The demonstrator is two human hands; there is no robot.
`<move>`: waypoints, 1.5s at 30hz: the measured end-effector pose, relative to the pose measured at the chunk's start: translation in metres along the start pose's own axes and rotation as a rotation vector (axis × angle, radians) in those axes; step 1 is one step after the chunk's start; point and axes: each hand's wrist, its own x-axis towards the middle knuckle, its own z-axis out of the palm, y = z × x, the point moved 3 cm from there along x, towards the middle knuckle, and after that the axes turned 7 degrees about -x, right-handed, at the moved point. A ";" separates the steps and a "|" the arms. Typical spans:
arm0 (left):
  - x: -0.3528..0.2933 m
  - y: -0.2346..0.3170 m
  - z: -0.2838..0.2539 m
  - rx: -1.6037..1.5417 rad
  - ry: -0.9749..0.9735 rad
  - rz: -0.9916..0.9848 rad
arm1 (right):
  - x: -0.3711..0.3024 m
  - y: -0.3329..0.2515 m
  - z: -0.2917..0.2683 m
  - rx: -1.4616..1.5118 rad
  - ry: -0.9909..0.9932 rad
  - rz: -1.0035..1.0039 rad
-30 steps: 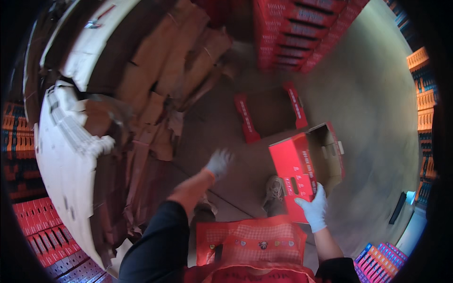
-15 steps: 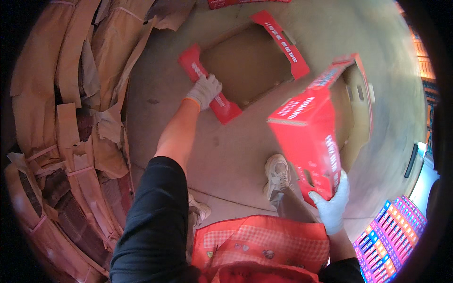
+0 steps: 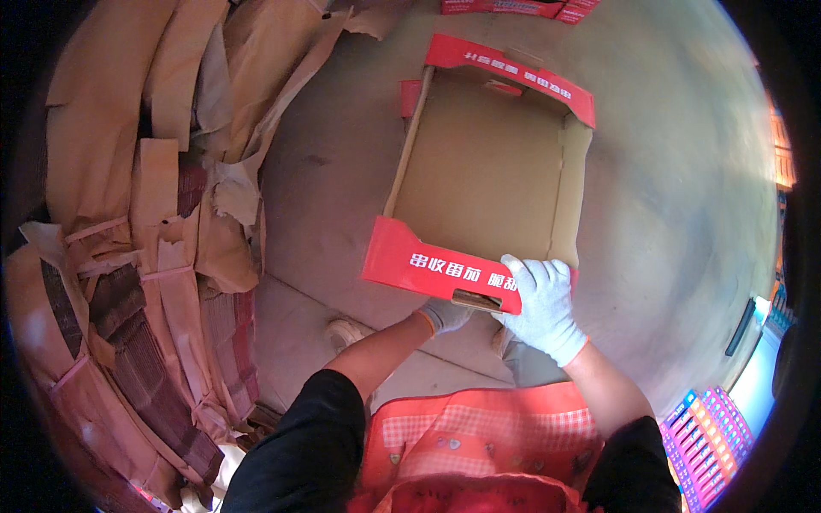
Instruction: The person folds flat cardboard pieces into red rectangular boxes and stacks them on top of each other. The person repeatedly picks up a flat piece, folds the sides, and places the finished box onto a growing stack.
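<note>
An open red cardboard tray (image 3: 483, 171) with a plain brown inside is tilted in front of me, its near end raised toward me. White lettering runs along its red end walls. My right hand (image 3: 545, 309), in a white knitted glove, grips the right part of the near wall, fingers bent over the top edge. My left hand (image 3: 446, 315), also gloved, is at the lower edge of that wall, beside the handle slot. The tray hides its fingers. Past the tray's far left side shows a small red cardboard piece (image 3: 410, 98), mostly covered.
Stacks of flattened cardboard in torn brown paper (image 3: 171, 214), bound with pink straps, fill the left. More red boxes (image 3: 522, 7) lie at the far edge. Colourful printed packages (image 3: 705, 440) stand at lower right. A red checked apron (image 3: 487, 427) hangs below my arms.
The tray in my right hand has swung left and turned open side up in front of me. My left hand has left the floor tray's red end and come back toward me.
</note>
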 end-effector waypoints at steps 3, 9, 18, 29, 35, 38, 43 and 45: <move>-0.004 0.008 0.003 -0.128 0.027 -0.040 | -0.002 0.003 0.003 -0.025 -0.038 -0.023; -0.003 0.006 0.045 -0.357 0.104 -0.113 | -0.016 0.020 -0.004 -0.102 -0.104 -0.106; 0.025 -0.023 0.091 -0.269 0.182 -0.130 | 0.017 0.039 0.023 -0.161 -0.074 -0.190; 0.029 -0.030 0.046 -0.171 -0.127 0.012 | 0.030 0.045 0.050 -0.164 -0.248 -0.161; 0.038 -0.015 -0.004 -0.135 -0.220 0.099 | 0.046 0.039 0.095 -0.342 -0.405 -0.033; 0.014 0.022 -0.037 -0.485 -0.354 0.051 | 0.054 0.040 0.104 -0.330 -0.434 -0.013; -0.070 0.161 -0.145 -0.519 0.502 0.405 | 0.070 0.012 0.048 -0.168 -0.332 0.027; -0.117 0.204 -0.198 -0.657 0.532 0.191 | 0.073 -0.031 0.000 0.223 -0.159 0.082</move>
